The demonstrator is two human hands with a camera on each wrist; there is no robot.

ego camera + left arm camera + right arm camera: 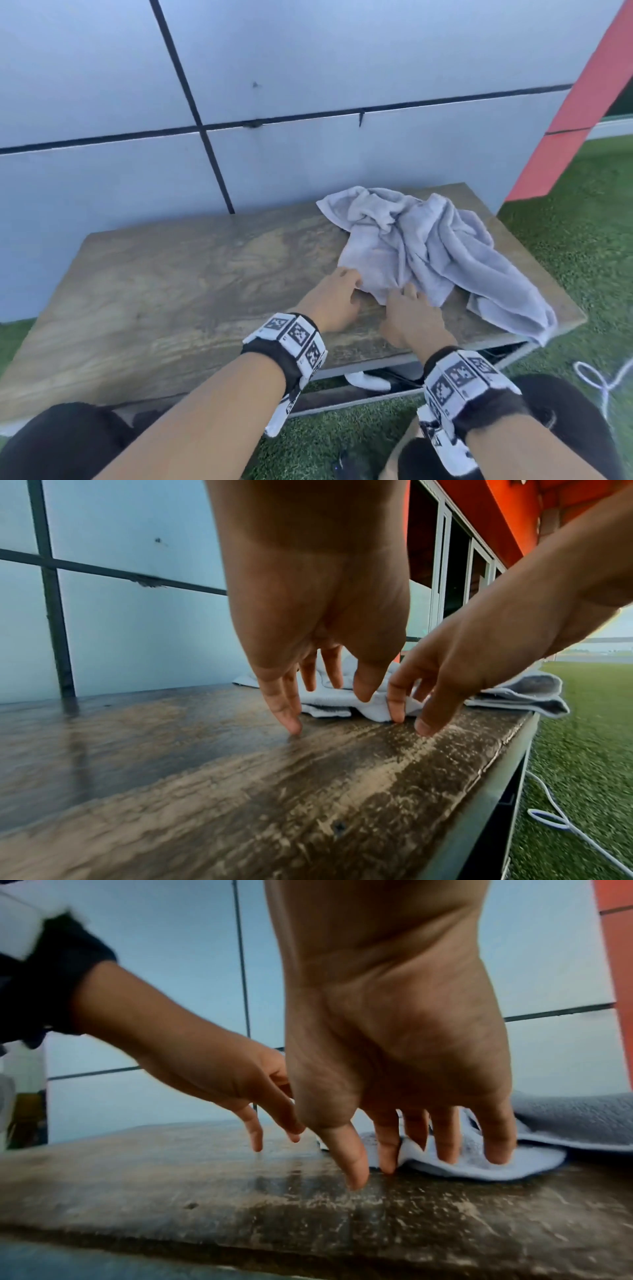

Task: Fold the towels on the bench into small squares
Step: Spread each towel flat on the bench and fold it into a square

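Note:
A crumpled heap of pale grey towel lies on the right half of the wooden bench, one end hanging over the front right edge. I cannot tell how many towels are in the heap. My left hand rests at the heap's near left edge. In the left wrist view its fingers are straight, one tip on the bare wood, the thumb on cloth. My right hand lies on the near corner of the towel, fingers spread and straight, thumb tip on the wood. Neither hand grips the cloth.
A wall of pale panels with dark seams rises right behind the bench. An orange-red post stands at the right. Green turf surrounds the bench, with a white cord on it. A white object lies under the bench.

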